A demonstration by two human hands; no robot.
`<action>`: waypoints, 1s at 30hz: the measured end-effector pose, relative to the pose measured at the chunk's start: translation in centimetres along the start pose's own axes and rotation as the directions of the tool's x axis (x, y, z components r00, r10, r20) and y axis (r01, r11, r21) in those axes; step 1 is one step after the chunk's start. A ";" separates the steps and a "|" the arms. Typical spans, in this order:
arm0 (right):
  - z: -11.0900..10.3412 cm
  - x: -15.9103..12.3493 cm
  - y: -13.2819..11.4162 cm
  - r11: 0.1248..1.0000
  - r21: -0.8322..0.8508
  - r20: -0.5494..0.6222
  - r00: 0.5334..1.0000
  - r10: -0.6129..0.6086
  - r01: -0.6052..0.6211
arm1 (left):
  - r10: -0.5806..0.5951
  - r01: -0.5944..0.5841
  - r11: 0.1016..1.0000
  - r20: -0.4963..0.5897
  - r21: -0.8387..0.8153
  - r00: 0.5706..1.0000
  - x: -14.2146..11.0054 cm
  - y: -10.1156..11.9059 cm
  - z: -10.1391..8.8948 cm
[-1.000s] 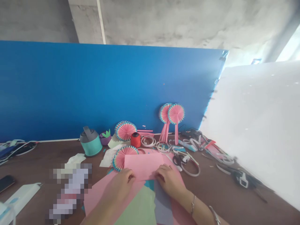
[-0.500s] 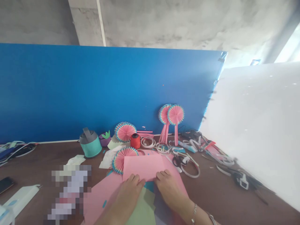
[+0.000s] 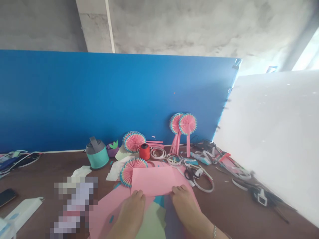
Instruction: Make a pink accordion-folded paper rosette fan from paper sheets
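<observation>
A sheet of pink paper (image 3: 153, 181) lies in front of me, its near edge between my two hands. My left hand (image 3: 136, 205) grips the near left corner, fingers curled over it. At the near right corner, my right hand (image 3: 183, 200) holds the same edge with bent fingers; the thumbs are hidden. Beneath lie larger pink sheets (image 3: 107, 207), a pale green sheet (image 3: 152, 220) and a bit of blue paper (image 3: 159, 200). A round pleated paper fan (image 3: 132, 171), pink with a blue edge, touches the sheet's left side.
Behind are a red thread spool (image 3: 144, 152), more pleated fans (image 3: 134, 142), two fans on sticks (image 3: 188, 124) against the blue partition (image 3: 99, 93), and a teal container (image 3: 97, 157). Scissors (image 3: 191, 174) and white tape rolls (image 3: 158, 153) lie right; a power strip (image 3: 23, 212) lies left.
My right hand has shifted right along the near edge and my left hand slightly left, so they are farther apart. The view has tilted up slightly.
</observation>
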State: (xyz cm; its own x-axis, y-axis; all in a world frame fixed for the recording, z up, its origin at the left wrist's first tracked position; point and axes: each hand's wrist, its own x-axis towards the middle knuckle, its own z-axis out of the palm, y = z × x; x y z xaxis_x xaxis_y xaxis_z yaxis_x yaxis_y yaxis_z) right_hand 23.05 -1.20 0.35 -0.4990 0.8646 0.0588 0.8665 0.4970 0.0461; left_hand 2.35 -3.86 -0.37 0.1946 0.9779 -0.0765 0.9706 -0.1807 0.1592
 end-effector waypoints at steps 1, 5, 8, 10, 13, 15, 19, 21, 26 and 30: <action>0.1 0.0 0.2 1.000 0.006 0.003 1.000 0.015 -0.015 | -0.042 0.042 0.999 -0.005 -0.015 0.999 0.2 -0.4 0.4; -0.1 0.0 0.7 1.000 -0.018 0.014 1.000 0.024 -0.024 | -0.090 0.089 0.996 -0.055 -0.031 0.994 0.2 -1.9 0.7; -0.7 0.1 1.2 0.998 -0.027 0.021 0.998 -0.052 0.053 | -0.020 0.017 0.998 -0.066 -0.058 0.998 -0.4 -2.1 -0.6; -1.2 0.3 1.7 0.996 -0.027 0.014 0.996 -0.090 0.091 | -0.001 -0.006 0.996 -0.069 -0.091 0.998 -0.8 -2.0 -1.8; -1.4 0.4 2.1 0.995 -0.019 0.005 0.995 -0.099 0.099 | 0.013 -0.024 0.991 -0.082 -0.133 0.997 -1.1 -1.7 -3.1; -1.3 0.4 2.1 0.995 -0.011 0.017 0.995 -0.102 0.102 | 0.041 -0.057 0.984 -0.097 -0.168 0.994 -1.0 -1.9 -3.2; -1.2 0.3 2.0 0.993 -0.024 0.034 0.993 -0.114 0.115 | 0.128 -0.159 0.967 -0.158 -0.201 0.979 -0.5 -2.5 -2.2; -1.1 0.3 2.0 0.992 -0.039 0.037 0.992 -0.118 0.120 | 0.187 -0.219 0.961 -0.186 -0.170 0.965 -0.2 -2.7 -1.8; -0.8 0.4 2.4 0.995 0.029 0.005 0.995 -0.097 0.097 | 0.228 -0.248 0.963 -0.172 -0.106 0.958 0.2 -2.2 -2.2; -0.3 0.5 2.8 0.991 0.125 -0.040 0.998 -0.040 0.045 | 0.091 -0.127 0.972 -0.180 -0.197 0.979 0.5 -1.8 -2.5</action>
State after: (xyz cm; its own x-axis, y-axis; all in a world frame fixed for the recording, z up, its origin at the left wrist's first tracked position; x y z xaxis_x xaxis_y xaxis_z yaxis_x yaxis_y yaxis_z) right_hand 25.20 0.59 0.77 -0.5336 0.8402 0.0970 0.8377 0.5408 -0.0762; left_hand 0.33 -2.80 1.79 0.2535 0.9602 0.1170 0.8909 -0.2789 0.3586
